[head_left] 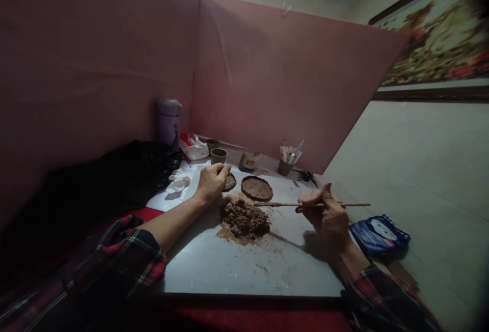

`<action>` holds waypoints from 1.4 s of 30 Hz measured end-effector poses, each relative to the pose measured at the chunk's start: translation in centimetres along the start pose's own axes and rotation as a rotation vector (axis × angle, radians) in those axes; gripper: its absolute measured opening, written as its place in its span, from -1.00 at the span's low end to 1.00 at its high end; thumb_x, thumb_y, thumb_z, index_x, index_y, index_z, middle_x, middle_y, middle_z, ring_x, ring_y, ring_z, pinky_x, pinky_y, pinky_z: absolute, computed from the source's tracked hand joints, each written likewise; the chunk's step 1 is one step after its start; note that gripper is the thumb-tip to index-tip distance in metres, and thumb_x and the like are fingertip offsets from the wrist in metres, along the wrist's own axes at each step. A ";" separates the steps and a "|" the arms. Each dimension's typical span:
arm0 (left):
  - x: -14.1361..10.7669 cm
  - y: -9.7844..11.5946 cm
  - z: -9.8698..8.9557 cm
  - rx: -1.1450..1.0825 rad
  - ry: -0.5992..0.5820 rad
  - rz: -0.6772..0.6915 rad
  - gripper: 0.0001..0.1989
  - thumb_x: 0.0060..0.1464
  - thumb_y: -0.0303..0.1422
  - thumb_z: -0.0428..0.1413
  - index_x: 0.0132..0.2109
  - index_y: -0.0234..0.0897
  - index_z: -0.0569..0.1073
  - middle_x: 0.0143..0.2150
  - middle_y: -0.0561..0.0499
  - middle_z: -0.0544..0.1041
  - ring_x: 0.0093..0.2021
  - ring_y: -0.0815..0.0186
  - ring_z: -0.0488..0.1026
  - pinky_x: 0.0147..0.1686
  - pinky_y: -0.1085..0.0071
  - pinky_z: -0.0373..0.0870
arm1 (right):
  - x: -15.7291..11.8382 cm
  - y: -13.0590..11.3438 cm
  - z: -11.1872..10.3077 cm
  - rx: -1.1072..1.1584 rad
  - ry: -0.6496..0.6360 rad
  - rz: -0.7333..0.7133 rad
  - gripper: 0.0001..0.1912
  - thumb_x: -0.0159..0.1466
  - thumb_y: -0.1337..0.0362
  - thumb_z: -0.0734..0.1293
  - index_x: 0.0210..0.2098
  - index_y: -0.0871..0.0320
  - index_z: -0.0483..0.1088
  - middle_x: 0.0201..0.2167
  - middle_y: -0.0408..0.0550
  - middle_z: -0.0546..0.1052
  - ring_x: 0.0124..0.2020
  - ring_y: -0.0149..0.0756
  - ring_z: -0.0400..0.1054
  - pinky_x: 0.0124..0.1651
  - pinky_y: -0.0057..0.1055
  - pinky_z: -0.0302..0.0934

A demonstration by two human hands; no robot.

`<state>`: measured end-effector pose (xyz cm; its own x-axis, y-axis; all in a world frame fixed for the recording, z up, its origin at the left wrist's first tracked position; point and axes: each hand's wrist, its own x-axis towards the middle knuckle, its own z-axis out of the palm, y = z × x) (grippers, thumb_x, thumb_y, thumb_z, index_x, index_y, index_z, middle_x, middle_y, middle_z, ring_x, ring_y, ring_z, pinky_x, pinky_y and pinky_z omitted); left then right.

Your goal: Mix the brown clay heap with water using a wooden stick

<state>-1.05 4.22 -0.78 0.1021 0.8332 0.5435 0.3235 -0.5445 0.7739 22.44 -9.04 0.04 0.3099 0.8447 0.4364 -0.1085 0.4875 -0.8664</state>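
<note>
Between my hands lies a heap of crumbly brown, soil-like material [246,218], with loose crumbs around it. My right hand [329,216] is closed around a thin wooden stick [280,204], held nearly level, its dirty tip above the heap's right side. My left hand [211,183] is closed in a pinch just beyond the heap's left edge; what its fingers hold is hidden. Right beside those fingers is a small dark-rimmed round piece with pale spots [229,183], and I cannot tell whether they touch it. A larger brown disc with a raised dark rim [257,188] lies behind the heap.
Everything rests on a pale board [214,271]. Towards the back stand a small dark cup [219,156], a jar [248,161] and a tool cup [284,167]. At left are a crumpled white glove [178,181], a black bag [114,179] and a purple flask [169,123]. A blue packet [378,235] lies right.
</note>
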 end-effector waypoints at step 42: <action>-0.2 0.1 0.3 -0.045 -0.037 -0.006 -0.63 0.05 -0.16 0.00 -0.57 -0.30 0.37 -0.62 0.08 0.32 -0.53 0.40 0.21 -0.49 0.47 0.09 | -2.0 0.7 1.8 -0.238 -0.154 -0.129 -0.48 0.31 -0.05 0.17 -0.57 0.09 0.53 -0.67 -0.01 0.44 -0.58 -0.30 0.23 -0.63 -0.41 0.00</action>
<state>-0.73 4.04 -0.93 0.1348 0.8390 0.5272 0.2814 -0.5426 0.7915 20.06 -9.97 -1.02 0.1581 0.8116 0.5625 0.1522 0.5428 -0.8260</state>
